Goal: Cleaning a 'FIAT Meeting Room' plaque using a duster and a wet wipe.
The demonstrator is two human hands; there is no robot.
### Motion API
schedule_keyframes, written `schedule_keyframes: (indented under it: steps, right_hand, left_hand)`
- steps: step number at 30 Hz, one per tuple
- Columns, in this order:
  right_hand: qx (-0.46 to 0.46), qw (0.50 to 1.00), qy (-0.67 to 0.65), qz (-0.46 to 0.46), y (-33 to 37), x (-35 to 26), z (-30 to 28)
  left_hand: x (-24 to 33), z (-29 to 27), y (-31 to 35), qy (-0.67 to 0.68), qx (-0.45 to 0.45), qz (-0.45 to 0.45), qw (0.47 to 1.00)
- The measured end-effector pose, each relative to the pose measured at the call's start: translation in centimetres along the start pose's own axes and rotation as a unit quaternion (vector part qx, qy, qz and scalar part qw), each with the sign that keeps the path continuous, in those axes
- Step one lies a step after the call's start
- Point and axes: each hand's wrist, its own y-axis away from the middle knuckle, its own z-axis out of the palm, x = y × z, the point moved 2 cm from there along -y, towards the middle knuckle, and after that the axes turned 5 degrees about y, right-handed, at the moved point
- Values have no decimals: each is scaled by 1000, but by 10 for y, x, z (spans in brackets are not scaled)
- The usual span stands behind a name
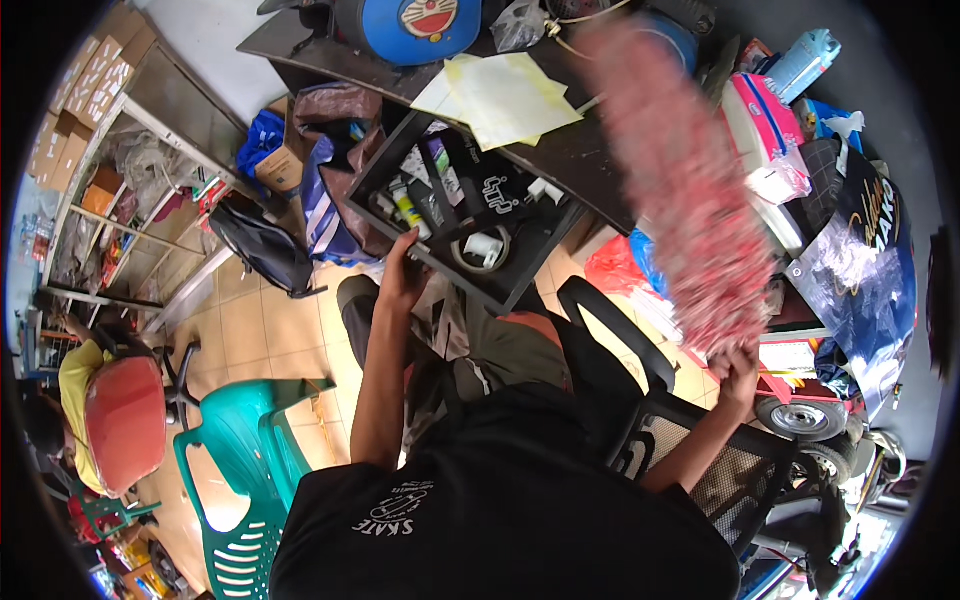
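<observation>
My right hand (738,378) is closed round the near end of a fluffy red and white duster (700,200), which is smeared by motion and reaches up over the right side of the desk. Its handle is hidden in my fist. With my left hand (402,275) I grip the front edge of a pulled-out black drawer (545,255). Inside lie a roll of tape (459,249) with a white piece in its ring, a small yellow-green bottle (408,207) and a black item with white print (495,195).
Yellowish papers (510,100) lie on the dark desk (590,165) beside a blue cartoon-printed object (420,28). A green plastic chair (235,410) stands at my left, a black mesh chair (715,480) at my right. Farther left, a person in yellow (80,380) sits on a red-backed chair.
</observation>
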Motion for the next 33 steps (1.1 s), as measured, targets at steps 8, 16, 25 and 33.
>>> schedule_keyframes:
  steps: [8,16,25,33]
  right_hand:
    - [-57,981,-182,-42,-76,34,90]
    - [-169,968,-178,-52,-80,60,107]
    - [-172,970,-159,-57,-96,67,99]
    - [51,995,57,-67,-97,77,115]
  left_hand:
    - [-4,-30,41,33,41,13,999]
    - [-27,-60,32,43,58,39,997]
    - [-50,-82,29,25,24,52,998]
    - [-66,-86,18,17,8,14,1000]
